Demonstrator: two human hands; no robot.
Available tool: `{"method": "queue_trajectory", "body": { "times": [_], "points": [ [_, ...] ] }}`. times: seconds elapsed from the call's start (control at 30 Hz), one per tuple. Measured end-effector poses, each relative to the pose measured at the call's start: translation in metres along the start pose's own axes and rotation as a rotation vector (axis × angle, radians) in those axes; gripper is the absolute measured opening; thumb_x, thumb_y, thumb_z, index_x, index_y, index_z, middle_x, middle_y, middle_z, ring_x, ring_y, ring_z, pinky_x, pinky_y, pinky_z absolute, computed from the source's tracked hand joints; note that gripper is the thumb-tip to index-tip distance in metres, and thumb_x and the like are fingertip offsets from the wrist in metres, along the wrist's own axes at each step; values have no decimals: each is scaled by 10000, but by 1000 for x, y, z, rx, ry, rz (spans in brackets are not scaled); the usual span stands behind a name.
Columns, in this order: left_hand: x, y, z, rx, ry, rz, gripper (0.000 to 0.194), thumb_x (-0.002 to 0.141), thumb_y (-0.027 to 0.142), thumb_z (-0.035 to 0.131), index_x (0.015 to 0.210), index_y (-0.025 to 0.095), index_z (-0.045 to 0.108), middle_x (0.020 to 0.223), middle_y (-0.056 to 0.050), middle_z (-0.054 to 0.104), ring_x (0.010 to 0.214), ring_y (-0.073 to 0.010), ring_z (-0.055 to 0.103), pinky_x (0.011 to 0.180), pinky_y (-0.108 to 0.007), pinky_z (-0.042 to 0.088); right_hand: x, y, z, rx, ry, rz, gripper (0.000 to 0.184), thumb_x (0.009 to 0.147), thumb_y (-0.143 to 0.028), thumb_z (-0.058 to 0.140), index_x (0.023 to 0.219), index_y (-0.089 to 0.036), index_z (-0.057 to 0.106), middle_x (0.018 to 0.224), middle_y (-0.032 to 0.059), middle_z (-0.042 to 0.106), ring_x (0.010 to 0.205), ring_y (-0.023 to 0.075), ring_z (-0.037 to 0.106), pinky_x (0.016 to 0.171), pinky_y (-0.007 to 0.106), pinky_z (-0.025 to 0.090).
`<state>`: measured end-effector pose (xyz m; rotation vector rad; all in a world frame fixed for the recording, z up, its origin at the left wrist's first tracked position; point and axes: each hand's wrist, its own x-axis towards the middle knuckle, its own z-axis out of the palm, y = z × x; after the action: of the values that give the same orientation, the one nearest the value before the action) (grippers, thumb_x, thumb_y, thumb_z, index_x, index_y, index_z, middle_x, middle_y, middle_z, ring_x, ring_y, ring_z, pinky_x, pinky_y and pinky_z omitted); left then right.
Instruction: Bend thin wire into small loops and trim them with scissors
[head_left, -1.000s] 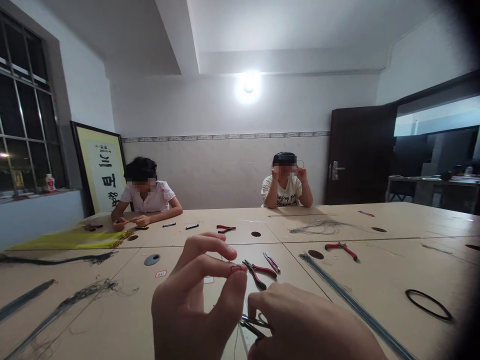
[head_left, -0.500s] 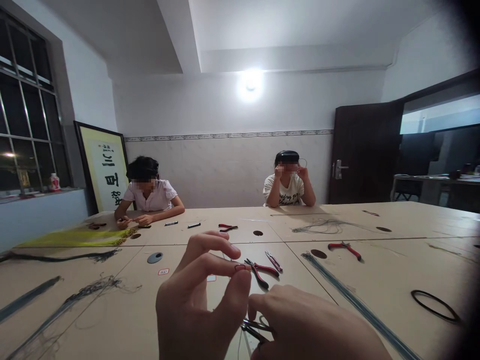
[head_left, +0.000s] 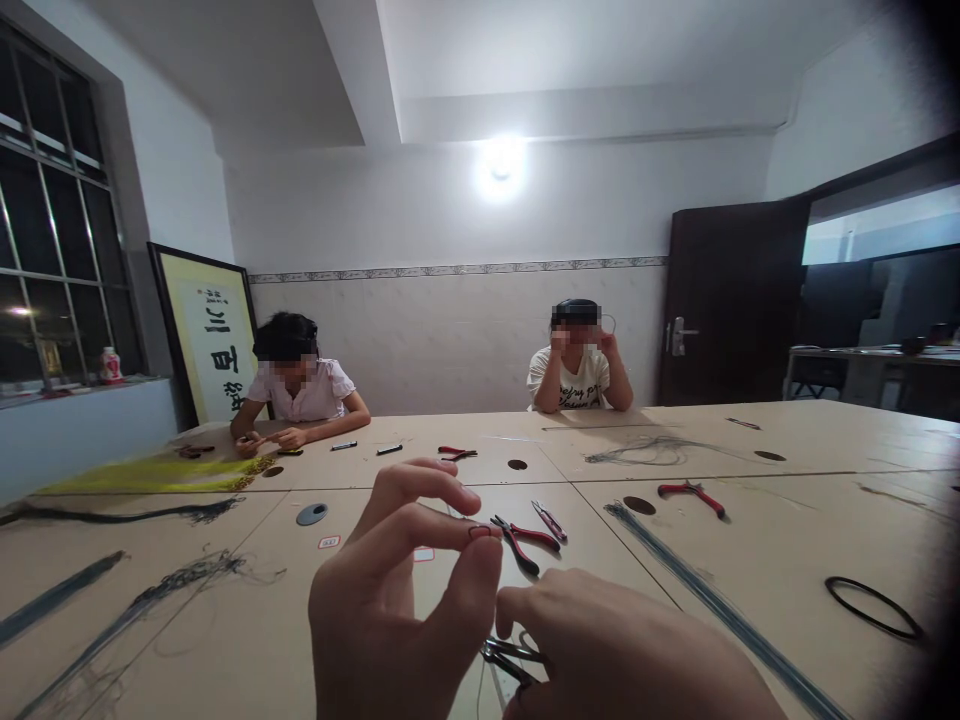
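My left hand (head_left: 397,600) is raised in front of me, thumb and forefinger pinched on a tiny dark ring (head_left: 477,533); the other fingers curl above. My right hand (head_left: 622,655) sits low beside it, closed round a small metal tool (head_left: 504,657) whose jaws poke out to the left, just under the left thumb. A thin thread hangs below the tool. Red-handled pliers (head_left: 521,538) lie on the table (head_left: 750,520) just beyond my fingers.
Two people sit at the far side: one at the left (head_left: 300,385) working on the tabletop, one in the middle (head_left: 576,365) with hands at the head. More pliers (head_left: 691,493), wire bundles (head_left: 720,615), a black loop (head_left: 871,607), yellow cloth (head_left: 150,474).
My hands have hardly moved; the left pinch sits a little lower and further right. The view has shifted slightly.
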<state>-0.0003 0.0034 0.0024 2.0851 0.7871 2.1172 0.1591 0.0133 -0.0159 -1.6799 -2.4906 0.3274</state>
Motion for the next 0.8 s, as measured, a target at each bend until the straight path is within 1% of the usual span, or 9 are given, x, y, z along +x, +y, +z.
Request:
{"method": "queue_trajectory", "body": {
  "times": [0.13,0.3,0.37,0.5,0.57,0.63,0.7,0.73,0.8],
  "points": [
    [1,0,1,-3,14,-2,203,760,104,634,638,259,584,800,89,639,915,-103,638,820,-201,568,1,-1,-2,-15,-40,21,246,657,-423,726,788,-241,625,709,-26,560,624,167,499,474,273,268],
    [1,-2,2,-20,19,-7,202,762,112,636,636,260,583,803,88,639,920,-109,638,842,-228,567,2,3,4,0,37,-11,237,653,-413,735,774,-246,618,722,-30,584,641,166,506,481,269,265],
    [1,-1,2,-21,18,-1,198,767,116,632,644,265,589,804,87,636,921,-105,638,854,-223,562,3,3,3,8,22,-11,249,651,-427,735,788,-247,630,715,-29,579,622,160,500,474,266,272],
    [1,0,-1,18,12,28,206,769,104,622,641,260,581,801,86,627,898,-89,642,850,-178,548,2,-1,-4,-48,-27,-19,277,674,-469,713,817,-238,657,674,-29,525,589,145,447,455,254,265],
    [0,-2,-2,14,5,49,217,770,86,614,637,251,565,807,75,620,897,-94,643,847,-175,547,-1,-4,-8,-59,-29,-22,298,680,-489,705,852,-247,670,674,-29,515,593,142,438,458,246,266],
    [-1,-6,-2,-25,-5,61,232,773,61,598,647,251,559,823,64,608,923,-94,635,847,-154,535,-2,-5,-10,-58,-17,-22,320,680,-500,703,900,-269,677,701,-26,536,614,145,454,463,240,269],
    [-1,-12,-2,-58,-17,77,240,778,52,593,658,258,569,837,60,599,935,-87,623,854,-131,513,-3,-6,-11,-54,-33,-32,324,688,-493,697,929,-277,679,730,-21,566,621,149,475,444,229,279],
    [-1,-14,-2,-66,-16,85,239,779,56,597,660,263,578,838,58,598,935,-91,619,855,-134,508,-2,-6,-11,-55,-45,-38,321,693,-489,695,930,-273,679,733,-20,576,612,148,481,426,222,282],
    [-1,-19,-2,-70,2,115,226,777,88,618,651,274,597,820,52,598,908,-116,616,852,-182,511,-1,-5,-13,-59,-73,-61,325,706,-513,684,908,-259,681,708,-22,576,572,141,480,381,202,275]
  ]
}}
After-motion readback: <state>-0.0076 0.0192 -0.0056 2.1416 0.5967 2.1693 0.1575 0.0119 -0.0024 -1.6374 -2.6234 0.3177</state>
